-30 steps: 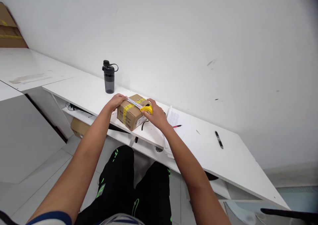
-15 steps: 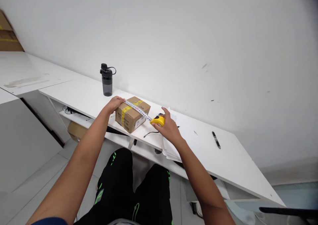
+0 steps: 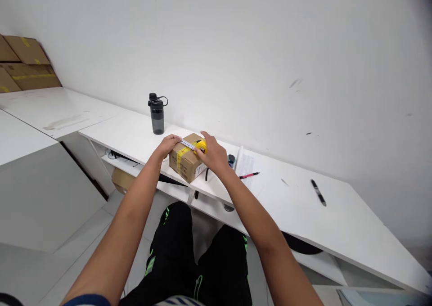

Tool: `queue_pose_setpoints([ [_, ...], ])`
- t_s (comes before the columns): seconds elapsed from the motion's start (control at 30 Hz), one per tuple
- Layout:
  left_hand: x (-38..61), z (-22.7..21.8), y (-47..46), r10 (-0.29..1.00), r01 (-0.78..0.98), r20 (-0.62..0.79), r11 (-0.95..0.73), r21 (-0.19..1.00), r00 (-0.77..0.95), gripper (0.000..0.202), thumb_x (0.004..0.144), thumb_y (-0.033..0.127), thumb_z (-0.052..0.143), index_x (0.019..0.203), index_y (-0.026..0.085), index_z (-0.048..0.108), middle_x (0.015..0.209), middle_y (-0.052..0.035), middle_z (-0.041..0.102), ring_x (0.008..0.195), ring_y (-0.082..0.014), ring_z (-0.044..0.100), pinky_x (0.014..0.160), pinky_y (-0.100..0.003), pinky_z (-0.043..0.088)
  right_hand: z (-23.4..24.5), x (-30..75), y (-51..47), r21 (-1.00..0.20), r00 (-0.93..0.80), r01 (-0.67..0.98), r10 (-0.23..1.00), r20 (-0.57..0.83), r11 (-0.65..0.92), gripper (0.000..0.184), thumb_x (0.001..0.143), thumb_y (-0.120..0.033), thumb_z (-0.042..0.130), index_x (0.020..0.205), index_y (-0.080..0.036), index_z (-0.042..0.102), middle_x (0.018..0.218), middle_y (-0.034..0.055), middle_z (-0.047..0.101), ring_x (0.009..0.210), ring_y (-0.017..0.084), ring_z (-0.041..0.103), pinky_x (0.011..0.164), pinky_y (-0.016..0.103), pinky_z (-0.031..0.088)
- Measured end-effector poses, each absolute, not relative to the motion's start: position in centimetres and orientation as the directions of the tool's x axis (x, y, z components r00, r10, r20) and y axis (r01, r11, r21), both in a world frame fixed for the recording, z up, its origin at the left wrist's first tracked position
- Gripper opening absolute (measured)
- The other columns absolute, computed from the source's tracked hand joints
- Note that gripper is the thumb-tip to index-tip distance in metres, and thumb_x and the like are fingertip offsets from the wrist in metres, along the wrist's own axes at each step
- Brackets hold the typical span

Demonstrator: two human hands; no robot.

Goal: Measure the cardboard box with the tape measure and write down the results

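Observation:
A small cardboard box point(image 3: 186, 164) with yellow tape sits on the white desk. My left hand point(image 3: 168, 145) is at the box's upper left edge, fingers closed on the free end of the measuring blade. Wrapped round the yellow tape measure point(image 3: 201, 146), my right hand point(image 3: 215, 153) is over the right part of the box top. A short stretch of white blade point(image 3: 187, 144) runs between the two hands across the box top. My right hand hides part of the box's right side.
A dark water bottle point(image 3: 157, 117) stands behind the box. A watch point(image 3: 231, 160), a red and black pen point(image 3: 249, 175), papers point(image 3: 248, 164) and a black pen point(image 3: 318, 192) lie to the right. Cardboard boxes point(image 3: 30, 63) are stacked at far left.
My right hand has moved left with the tape measure, from beside the box to over its top. The exposed blade is shorter. The view has shifted, showing more of the stacked boxes.

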State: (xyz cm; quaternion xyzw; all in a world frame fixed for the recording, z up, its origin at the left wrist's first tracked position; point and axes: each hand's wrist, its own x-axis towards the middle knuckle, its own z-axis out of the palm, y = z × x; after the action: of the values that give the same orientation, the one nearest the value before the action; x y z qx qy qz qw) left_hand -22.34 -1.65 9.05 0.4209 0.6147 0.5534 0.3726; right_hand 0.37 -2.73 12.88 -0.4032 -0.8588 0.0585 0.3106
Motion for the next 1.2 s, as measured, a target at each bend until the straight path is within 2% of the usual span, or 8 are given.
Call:
queue_pose_setpoints([
  [0.17, -22.1, 9.2, -1.7, 0.925, 0.095, 0.003, 0.035, 0.995, -0.379, 0.021, 0.072, 0.035, 0.07, 0.079, 0.018, 0.06, 0.07, -0.0006, 0.061, 0.058, -0.0139, 0.054, 0.054, -0.025, 0.041, 12.9, -0.2, -2.8, -0.297, -0.509, 0.685, 0.728, 0.459, 0.665, 0.067, 0.091, -0.043, 0.049, 0.151, -0.022, 0.028, 0.129, 0.014, 0.056, 0.105, 0.03, 0.06, 0.078, 0.036, 0.05],
  [0.4, -21.6, 9.1, -1.2, 0.887, 0.078, 0.059, -0.026, 0.997, -0.457, 0.023, 0.072, 0.035, 0.07, 0.071, 0.018, 0.054, 0.062, 0.0024, 0.057, 0.055, -0.0119, 0.051, 0.055, -0.025, 0.041, 13.8, -2.7, -1.8, -0.371, -0.519, 0.641, 0.736, 0.435, 0.672, 0.064, 0.088, -0.034, 0.051, 0.147, -0.017, 0.031, 0.133, 0.0165, 0.051, 0.11, 0.03, 0.058, 0.088, 0.04, 0.048],
  [0.5, -22.0, 8.8, -1.1, 0.881, 0.073, 0.096, -0.071, 0.995, -0.462, 0.029, 0.074, 0.043, 0.069, 0.07, 0.018, 0.054, 0.059, 0.0031, 0.055, 0.053, -0.0111, 0.049, 0.054, -0.024, 0.04, 14.0, -5.0, -1.1, -0.394, -0.536, 0.591, 0.707, 0.461, 0.705, 0.064, 0.09, -0.032, 0.05, 0.148, -0.017, 0.027, 0.13, 0.0159, 0.051, 0.108, 0.028, 0.058, 0.088, 0.039, 0.048],
  [0.6, -22.3, 8.7, -0.9, 0.87, 0.091, 0.115, -0.081, 0.993, -0.479, 0.037, 0.078, 0.053, 0.064, 0.08, 0.017, 0.061, 0.07, -0.0012, 0.064, 0.061, -0.0139, 0.056, 0.059, -0.026, 0.044, 13.8, -6.7, -1.2, -0.367, -0.521, 0.598, 0.693, 0.498, 0.713, 0.059, 0.092, -0.028, 0.049, 0.147, -0.018, 0.031, 0.128, 0.0157, 0.052, 0.108, 0.029, 0.057, 0.087, 0.04, 0.048],
  [0.7, -22.3, 8.8, -0.6, 0.86, 0.12, 0.108, -0.055, 0.991, -0.498, 0.044, 0.08, 0.059, 0.059, 0.088, 0.016, 0.065, 0.079, -0.0045, 0.069, 0.068, -0.0166, 0.06, 0.063, -0.028, 0.046, 13.4, -7.2, -1.4, -0.355, -0.487, 0.609, 0.688, 0.538, 0.709, 0.056, 0.094, -0.029, 0.047, 0.147, -0.019, 0.033, 0.128, 0.0158, 0.054, 0.113, 0.03, 0.055, 0.096, 0.044, 0.043],
  [0.83, -22.4, 9.0, -1.4, 0.891, 0.11, 0.058, -0.009, 0.994, -0.45, 0.046, 0.073, 0.059, 0.067, 0.087, 0.016, 0.065, 0.078, -0.0045, 0.069, 0.066, -0.0162, 0.06, 0.06, -0.026, 0.045, 13.0, -5.9, -0.4, -0.493, -0.349, 0.596, 0.757, 0.552, 0.634, 0.064, 0.095, -0.037, 0.045, 0.151, -0.017, 0.022, 0.136, 0.0164, 0.05, 0.125, 0.027, 0.049, 0.106, 0.043, 0.035],
  [1.03, -23.0, 8.2, -6.3, 0.908, 0.013, 0.063, -0.063, 0.998, -0.415, 0.056, 0.062, 0.058, 0.078, 0.097, 0.016, 0.067, 0.087, -0.0037, 0.07, 0.073, -0.0155, 0.061, 0.062, -0.025, 0.048, 13.5, -2.5, 1.3, -0.785, -0.111, 0.4, 0.875, 0.471, 0.473, 0.076, 0.094, -0.054, 0.041, 0.151, -0.017, 0.007, 0.127, 0.0163, 0.054, 0.113, 0.021, 0.06, 0.094, 0.034, 0.047],
  [1.2, -21.8, 5.9, -10.7, 0.871, 0.1, 0.168, -0.137, 0.986, -0.462, 0.058, 0.074, 0.069, 0.061, 0.101, 0.018, 0.066, 0.097, -0.0058, 0.071, 0.089, -0.0206, 0.063, 0.073, -0.028, 0.052, 14.4, -2.1, 0.0, -0.84, -0.149, 0.323, 0.9, 0.409, 0.435, 0.078, 0.095, -0.059, 0.035, 0.151, -0.017, 0.003, 0.128, 0.0171, 0.052, 0.108, 0.02, 0.062, 0.087, 0.031, 0.05],
])
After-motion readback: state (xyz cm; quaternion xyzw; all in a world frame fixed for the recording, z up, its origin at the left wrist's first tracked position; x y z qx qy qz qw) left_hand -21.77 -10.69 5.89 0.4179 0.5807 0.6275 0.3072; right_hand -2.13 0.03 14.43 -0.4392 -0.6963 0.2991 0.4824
